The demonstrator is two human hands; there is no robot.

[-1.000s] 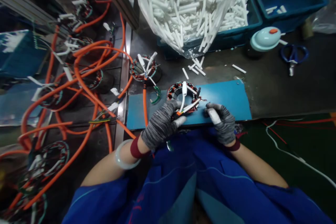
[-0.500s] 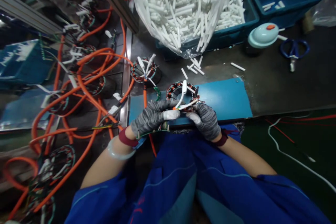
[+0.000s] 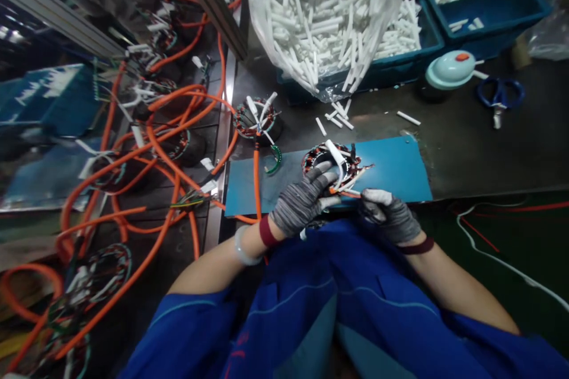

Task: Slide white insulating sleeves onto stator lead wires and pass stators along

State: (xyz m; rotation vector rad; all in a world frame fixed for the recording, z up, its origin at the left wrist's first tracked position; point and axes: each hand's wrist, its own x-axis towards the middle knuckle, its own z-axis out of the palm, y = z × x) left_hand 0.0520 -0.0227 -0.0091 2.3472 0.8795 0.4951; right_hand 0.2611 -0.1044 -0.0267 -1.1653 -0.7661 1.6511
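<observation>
A ring-shaped motor stator [image 3: 310, 161], with copper windings, orange-red lacing and white sleeved leads, sits on the blue mat [image 3: 395, 166]. My left hand [image 3: 302, 201], in a grey glove with pale fingertips, grips the stator's near left side, fingers over its ring and thumb below. A white sleeve [image 3: 335, 152] sticks up beside those fingers. To the right, my right hand [image 3: 389, 216], gloved alike, has its fingers pinched on the end of a thin wire [image 3: 351, 193] leading off the stator. The fingertips hide that wire's end.
Another stator [image 3: 256, 118] with an orange cable [image 3: 256, 183] stands at left. Beyond the mat are loose white sleeves [image 3: 340, 115], a plastic bag [image 3: 329, 23] full of them and blue bins [image 3: 493, 18]. Scissors [image 3: 500, 98] and a light-blue-lidded container [image 3: 448, 70] lie right. Orange cables tangle at left.
My right hand has moved right, away from the left hand, and now pinches a wire. The left hand has shifted its fingers onto the stator's ring. The green strand at the left wrist is gone.
</observation>
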